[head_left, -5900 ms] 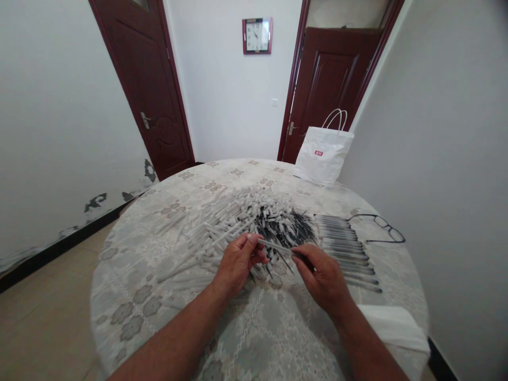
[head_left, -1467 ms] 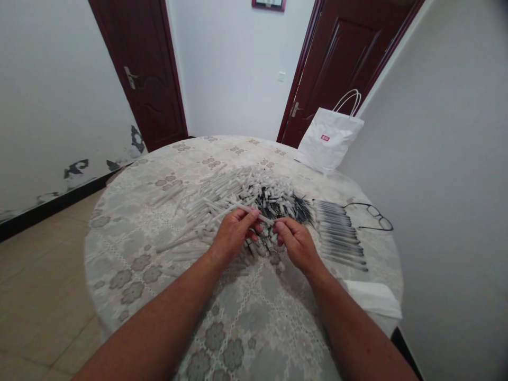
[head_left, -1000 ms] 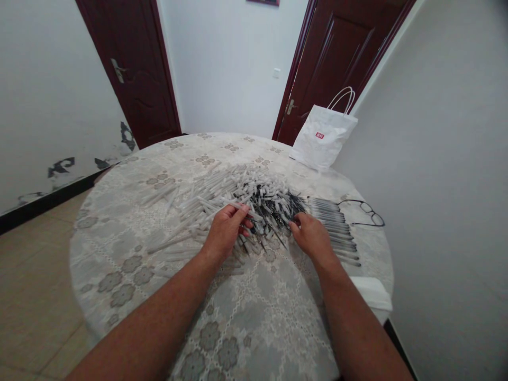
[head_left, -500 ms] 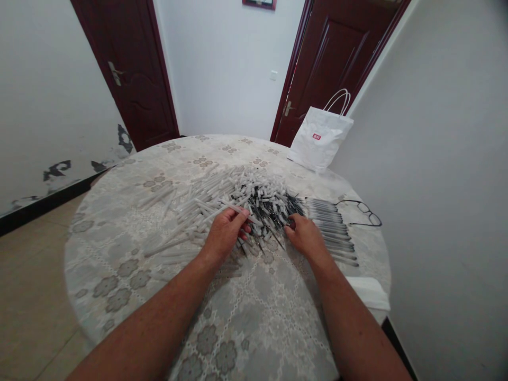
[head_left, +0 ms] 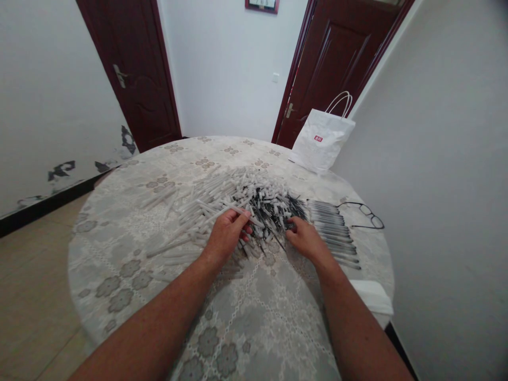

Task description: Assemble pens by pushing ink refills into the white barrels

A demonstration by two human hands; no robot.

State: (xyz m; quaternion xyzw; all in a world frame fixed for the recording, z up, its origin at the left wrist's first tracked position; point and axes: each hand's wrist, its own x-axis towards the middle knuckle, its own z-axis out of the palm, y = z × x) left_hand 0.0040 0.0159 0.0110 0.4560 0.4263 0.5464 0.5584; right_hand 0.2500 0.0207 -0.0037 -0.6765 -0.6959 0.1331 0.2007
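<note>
My left hand [head_left: 228, 233] is closed in a pinch on a whitish pen barrel [head_left: 237, 209], held over the front of a large heap. That heap has long translucent white barrels [head_left: 198, 211] on its left, short white caps [head_left: 265, 182] at the back and dark, thin refills [head_left: 260, 209] in the middle. At the heap's right edge my right hand [head_left: 301, 235] has its fingers curled together among the dark pieces; what they grip is too small to make out. To its right, assembled-looking dark pens [head_left: 333, 227] lie side by side in a row.
A patterned cloth covers the round table [head_left: 222, 317]. Black-framed glasses [head_left: 371, 216] lie right of the pen row. Behind them stands a white paper bag [head_left: 323, 140] with handles. A white folded-looking item [head_left: 371, 296] rests by the right edge, partly behind my forearm.
The whole view has shifted slightly. My left hand keeps its hold on the barrel almost unmoved, and my right hand has stayed at the heap's edge with its fingers a little changed.
</note>
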